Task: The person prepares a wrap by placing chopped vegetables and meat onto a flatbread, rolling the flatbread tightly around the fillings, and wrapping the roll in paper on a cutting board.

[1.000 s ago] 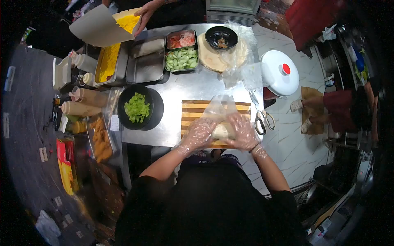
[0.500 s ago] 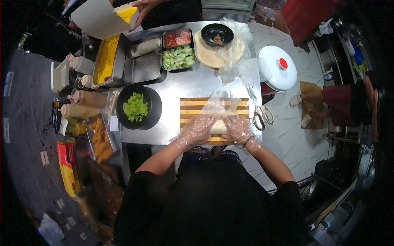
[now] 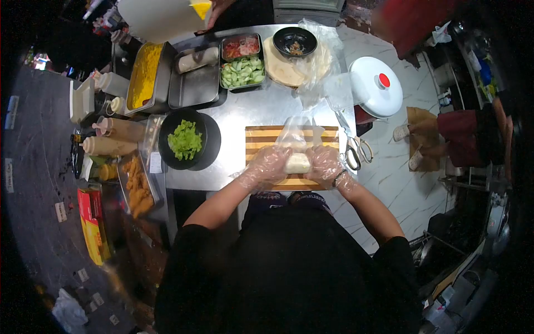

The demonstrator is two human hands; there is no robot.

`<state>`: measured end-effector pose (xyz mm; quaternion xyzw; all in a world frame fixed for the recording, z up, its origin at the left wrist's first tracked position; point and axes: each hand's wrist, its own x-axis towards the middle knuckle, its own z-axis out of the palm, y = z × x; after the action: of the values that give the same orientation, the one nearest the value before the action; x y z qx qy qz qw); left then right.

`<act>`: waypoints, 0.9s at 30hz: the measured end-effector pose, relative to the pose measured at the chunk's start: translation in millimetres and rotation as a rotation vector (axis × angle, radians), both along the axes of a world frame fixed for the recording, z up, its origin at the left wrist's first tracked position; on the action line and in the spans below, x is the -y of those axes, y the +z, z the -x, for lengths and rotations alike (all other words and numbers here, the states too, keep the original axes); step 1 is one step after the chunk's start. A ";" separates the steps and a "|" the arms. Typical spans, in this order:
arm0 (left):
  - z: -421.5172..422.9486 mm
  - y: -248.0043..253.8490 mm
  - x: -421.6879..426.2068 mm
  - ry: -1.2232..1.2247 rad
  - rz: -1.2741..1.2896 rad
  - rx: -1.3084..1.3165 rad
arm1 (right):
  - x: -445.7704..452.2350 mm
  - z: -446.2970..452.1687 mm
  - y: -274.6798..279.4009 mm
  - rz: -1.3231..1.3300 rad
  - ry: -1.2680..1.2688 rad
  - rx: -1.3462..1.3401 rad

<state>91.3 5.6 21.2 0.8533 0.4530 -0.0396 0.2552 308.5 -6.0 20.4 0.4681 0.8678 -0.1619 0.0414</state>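
A pale rolled wrap [image 3: 297,163] lies on the striped wooden board [image 3: 261,133], on a sheet of clear plastic [image 3: 296,133] that spreads behind it. My left hand [image 3: 271,164], in a clear plastic glove, is closed round the wrap's left end. Round its right end my right hand [image 3: 325,165], gloved too, has its fingers closed. Scissors [image 3: 352,156] lie just right of the board. To the left stands a black bowl [image 3: 167,156] of lettuce [image 3: 185,140].
Behind are metal trays [image 3: 192,91], one with another wrap [image 3: 197,59], cucumber slices [image 3: 242,72], flatbreads [image 3: 278,69] and a black dish [image 3: 295,42]. A white-lidded pot [image 3: 378,87] stands right, sauce bottles [image 3: 110,146] left. Another person's hand [image 3: 219,10] holds a white board at the back.
My hands have moved from over the plastic sheet to the two ends of the wrap, which now shows between them. The other person's white board has shifted right and back.
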 end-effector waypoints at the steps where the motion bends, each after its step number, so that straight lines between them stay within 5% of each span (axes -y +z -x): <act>1: 1.7 7.8 -0.6 0.002 -0.007 0.003 | 1.3 -0.2 -2.5 0.008 -0.023 -0.037; 5: -6.3 25.4 -18.6 -0.107 -0.016 0.128 | -0.3 1.7 -2.5 0.038 -0.069 -0.069; 7: -22.6 31.6 -31.7 -0.225 -0.330 0.334 | 0.3 0.6 -5.9 0.037 -0.070 -0.041; 10: -44.7 12.2 -56.8 -0.444 -0.411 0.329 | -0.3 -6.8 -13.5 -0.081 0.022 -0.169; 11: -43.1 10.2 -60.9 -0.438 -0.417 0.332 | -2.9 -1.3 -0.3 0.053 0.012 -0.012; 13: -32.3 5.9 -68.6 -0.476 -0.278 0.095 | -6.5 1.6 7.9 0.180 -0.004 0.145; 17: -13.3 -17.9 -71.7 -0.456 -0.086 0.043 | 0.5 0.1 4.0 0.059 -0.037 -0.010; 18: -8.7 -27.3 -66.4 -0.398 -0.221 0.241 | 1.7 1.3 5.2 0.085 -0.038 -0.047; 20: -10.5 -17.5 -68.8 -0.194 0.109 0.071 | -1.6 2.5 6.9 0.221 -0.073 -0.205; 22: -13.5 -13.9 -62.2 -0.120 0.041 0.320 | 9.2 -6.3 -94.5 0.004 -0.026 -0.207; 23: -30.8 24.8 -53.7 0.072 0.159 0.332 | 4.8 -1.6 -31.6 0.255 -0.111 0.009; 24: -23.2 6.3 -63.4 -0.071 0.204 0.296 | 7.1 0.6 14.1 0.130 -0.043 0.048; 25: -10.3 -45.5 -62.9 0.090 0.324 0.514 | 5.8 2.4 -0.6 0.073 -0.013 0.004; 26: -18.7 1.0 -48.6 0.204 0.407 0.614 | 8.5 -0.9 -15.5 0.016 -0.019 -0.043; 27: -15.5 -0.3 -55.8 0.051 0.313 0.583 | 5.7 -2.4 -22.5 -0.036 0.006 -0.105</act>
<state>106.7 61.4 21.0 0.7675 0.3704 0.1436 0.5031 310.9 -11.7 -2.1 0.4568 0.8730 -0.1703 -0.0123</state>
